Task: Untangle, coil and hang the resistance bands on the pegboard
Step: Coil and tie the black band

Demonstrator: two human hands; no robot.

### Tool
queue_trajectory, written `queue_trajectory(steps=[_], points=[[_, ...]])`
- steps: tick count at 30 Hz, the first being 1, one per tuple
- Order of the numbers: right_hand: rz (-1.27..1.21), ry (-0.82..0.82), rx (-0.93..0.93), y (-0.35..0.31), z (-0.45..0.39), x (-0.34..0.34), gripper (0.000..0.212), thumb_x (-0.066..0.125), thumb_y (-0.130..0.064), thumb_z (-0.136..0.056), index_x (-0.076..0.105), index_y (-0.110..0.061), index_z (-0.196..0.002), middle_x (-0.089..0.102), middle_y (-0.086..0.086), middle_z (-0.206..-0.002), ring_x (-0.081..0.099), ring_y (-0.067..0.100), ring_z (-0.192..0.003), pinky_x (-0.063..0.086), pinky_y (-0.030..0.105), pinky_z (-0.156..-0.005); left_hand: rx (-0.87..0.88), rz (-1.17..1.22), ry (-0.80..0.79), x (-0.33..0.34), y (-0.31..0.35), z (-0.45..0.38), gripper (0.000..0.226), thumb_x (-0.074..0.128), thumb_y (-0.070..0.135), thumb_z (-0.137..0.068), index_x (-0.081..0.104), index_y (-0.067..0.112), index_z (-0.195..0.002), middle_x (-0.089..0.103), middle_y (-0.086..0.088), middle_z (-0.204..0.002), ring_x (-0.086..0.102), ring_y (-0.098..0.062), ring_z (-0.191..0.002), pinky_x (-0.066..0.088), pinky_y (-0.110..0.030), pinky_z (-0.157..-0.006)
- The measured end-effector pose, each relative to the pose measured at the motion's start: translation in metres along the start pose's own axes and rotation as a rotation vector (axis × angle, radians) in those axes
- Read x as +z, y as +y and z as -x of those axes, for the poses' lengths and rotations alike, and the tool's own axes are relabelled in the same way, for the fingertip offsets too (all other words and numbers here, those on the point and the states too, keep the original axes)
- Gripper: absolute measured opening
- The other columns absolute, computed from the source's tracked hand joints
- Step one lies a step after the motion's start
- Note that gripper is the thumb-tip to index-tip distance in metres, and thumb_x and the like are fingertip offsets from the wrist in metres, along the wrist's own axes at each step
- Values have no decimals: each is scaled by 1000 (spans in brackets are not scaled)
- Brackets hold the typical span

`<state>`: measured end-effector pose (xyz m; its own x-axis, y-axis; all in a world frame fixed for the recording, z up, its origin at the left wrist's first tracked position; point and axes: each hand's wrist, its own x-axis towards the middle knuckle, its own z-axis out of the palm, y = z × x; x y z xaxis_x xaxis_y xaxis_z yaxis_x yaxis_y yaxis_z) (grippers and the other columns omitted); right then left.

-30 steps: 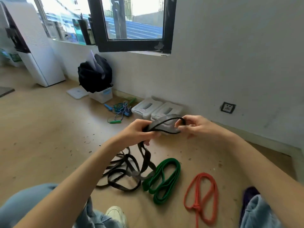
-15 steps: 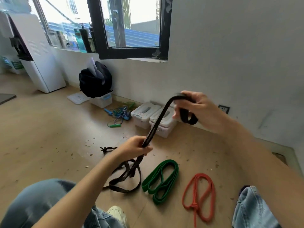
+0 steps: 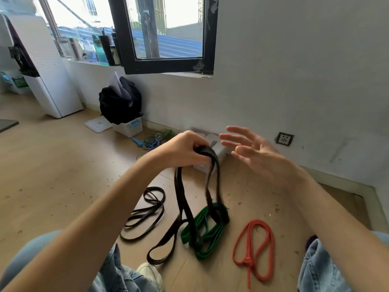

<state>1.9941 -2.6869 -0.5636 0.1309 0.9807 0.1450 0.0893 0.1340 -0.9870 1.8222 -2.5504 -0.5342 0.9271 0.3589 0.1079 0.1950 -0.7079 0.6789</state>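
Our left hand (image 3: 185, 150) was curled tight around the top of the black band (image 3: 183, 205), gripping it at the bunched fold, while our right hand (image 3: 252, 152) hung just beside it with fingers spread and nothing in them. The band dropped straight down from the left fist in several long loops, its long axis near vertical, the lowest loop reaching toward our shoe (image 3: 150, 272) and the floor (image 3: 52, 175). Motion blur smeared the strands on the right, so we could not say for certain how many loops hung there, or whether they touched the green band (image 3: 205, 230) lying behind them.

The move ahead, as we judged it, turned on this: the hanging strands lay below and slightly left of the free right hand, which was the only one able to catch them and bring them up into a coil against the left.

On the floor, a thin black band (image 3: 145, 213) lay in loose loops to the left, the green one in the middle, and the orange band (image 3: 254, 247), knotted at its near end, to the right. No pegboard showed anywhere in view.
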Motion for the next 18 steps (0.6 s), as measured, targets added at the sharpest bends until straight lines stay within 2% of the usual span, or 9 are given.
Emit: queue_trajectory(steps=[2,4,5,7,10,12,14,16,18], points=[[251,-115,42,-7,-1,6,64,75,-31,-71,48,-23,-129,57,-7,-129,52,3,-120,43,18,-100,-2,23,-8,4,-2,2,29,68,13,-75,53,23,-52,39,13,-41,34,-3,-39,29,-22,-45],[460,-237,144,-4,-2,22,52,73,-28,-76,54,-20,-124,60,-6,-125,54,2,-116,41,19,-100,-1,123,1,4,-4,3,23,68,21,-70,55,26,-51,39,12,-42,34,-5,-40,28,-20,-44],[467,-231,149,-1,-4,29,40,71,-24,-79,59,-16,-116,63,-1,-118,58,4,-109,44,18,-96,3,160,21,4,-5,3,22,67,22,-70,56,27,-51,39,13,-43,34,-5,-40,28,-18,-43],[330,-91,70,0,-8,45,8,57,-12,-90,61,-8,-96,65,5,-89,62,9,-81,48,19,-78,33,177,116,5,-13,2,30,70,14,-75,54,26,-53,41,13,-45,37,-5,-42,30,-16,-44],[-63,79,20,-14,-16,55,20,43,-3,-96,49,-11,-78,42,-7,-54,36,8,-47,34,23,-51,27,113,188,23,-39,9,21,65,10,-84,56,20,-68,52,10,-63,50,-5,-58,40,-17,-60],[-197,102,-30,-25,-20,59,29,41,-1,-95,45,-13,-70,33,-8,-50,26,7,-41,26,20,-42,-94,100,80,50,-57,18,9,61,14,-88,62,13,-79,61,4,-77,59,-11,-76,43,-19,-72],[-246,161,-67,-30,-22,54,36,42,-2,-95,50,-16,-63,28,-5,-51,24,8,-40,24,20,-40,-160,103,42,63,-66,24,11,60,16,-88,67,10,-81,64,1,-81,61,-18,-83,42,-22,-75],[-144,245,-63,-27,-16,39,35,48,-9,-94,57,-20,-62,30,-4,-51,26,9,-42,26,22,-43,-91,179,197,40,-63,21,8,65,12,-84,66,14,-76,67,1,-76,64,-17,-76,45,-24,-75],[135,241,-14,-19,-6,22,15,58,-20,-88,61,-16,-74,39,-8,-48,34,8,-41,30,22,-45,41,281,470,-3,-48,19,15,69,6,-78,63,17,-71,66,6,-66,64,-9,-64,49,-21,-69]])
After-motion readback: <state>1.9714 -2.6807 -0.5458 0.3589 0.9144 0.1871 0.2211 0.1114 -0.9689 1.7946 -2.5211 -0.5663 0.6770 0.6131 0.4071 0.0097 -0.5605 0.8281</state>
